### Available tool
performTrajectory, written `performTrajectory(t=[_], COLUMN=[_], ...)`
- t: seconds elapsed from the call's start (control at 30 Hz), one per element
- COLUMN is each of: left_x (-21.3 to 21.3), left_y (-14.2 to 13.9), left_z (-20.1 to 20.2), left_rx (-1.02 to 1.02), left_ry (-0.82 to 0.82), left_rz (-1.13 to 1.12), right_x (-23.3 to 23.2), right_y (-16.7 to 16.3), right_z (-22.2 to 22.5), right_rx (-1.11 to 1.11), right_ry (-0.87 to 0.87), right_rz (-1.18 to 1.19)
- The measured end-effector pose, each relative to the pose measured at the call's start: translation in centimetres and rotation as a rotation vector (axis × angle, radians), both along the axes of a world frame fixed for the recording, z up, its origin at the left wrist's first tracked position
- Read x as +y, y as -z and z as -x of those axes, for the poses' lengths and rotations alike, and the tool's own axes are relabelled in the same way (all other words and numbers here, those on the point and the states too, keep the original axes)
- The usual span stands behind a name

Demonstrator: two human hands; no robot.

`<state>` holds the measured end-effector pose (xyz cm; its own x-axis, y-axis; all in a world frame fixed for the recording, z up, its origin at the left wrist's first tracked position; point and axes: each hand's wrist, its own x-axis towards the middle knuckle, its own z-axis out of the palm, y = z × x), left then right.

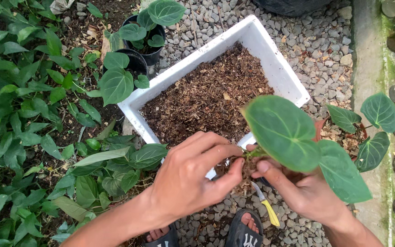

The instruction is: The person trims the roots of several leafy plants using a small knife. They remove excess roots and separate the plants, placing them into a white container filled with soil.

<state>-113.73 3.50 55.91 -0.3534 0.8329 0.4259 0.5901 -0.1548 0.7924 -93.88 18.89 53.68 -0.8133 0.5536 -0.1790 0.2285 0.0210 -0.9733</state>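
Observation:
My left hand (190, 178) and my right hand (305, 190) meet over the near edge of a white foam box (261, 43) filled with brown bark mix. Both pinch the root ball (243, 171) of a small plant with two big heart-shaped green leaves (282, 132). The left fingers close on the roots from the left. My right thumb and fingers grip the stem base from the right, under the leaves. Bits of soil cling to the roots.
A yellow-handled knife (267, 206) lies on the gravel below my hands. Black pots with similar plants (140, 39) stand at the far left of the box. A brown pot with a plant (360, 132) stands right. Sandalled feet (243, 231) show at the bottom. Leafy ground cover fills the left.

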Motion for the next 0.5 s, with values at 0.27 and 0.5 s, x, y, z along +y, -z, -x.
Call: performTrajectory(t=[0.27, 0.5], left_x=[0.5, 0.9], left_y=[1.0, 3.7], left_z=[-0.1, 0.2], left_rx=[-0.269, -0.576], left_ry=[0.164, 0.24], left_rz=[-0.014, 0.154], right_x=[0.9, 1.0], right_y=[-1.9, -2.2], right_z=[-0.8, 0.2], right_rx=[0.034, -0.114], right_ry=[-0.227, -0.048], right_rz=[-0.776, -0.305])
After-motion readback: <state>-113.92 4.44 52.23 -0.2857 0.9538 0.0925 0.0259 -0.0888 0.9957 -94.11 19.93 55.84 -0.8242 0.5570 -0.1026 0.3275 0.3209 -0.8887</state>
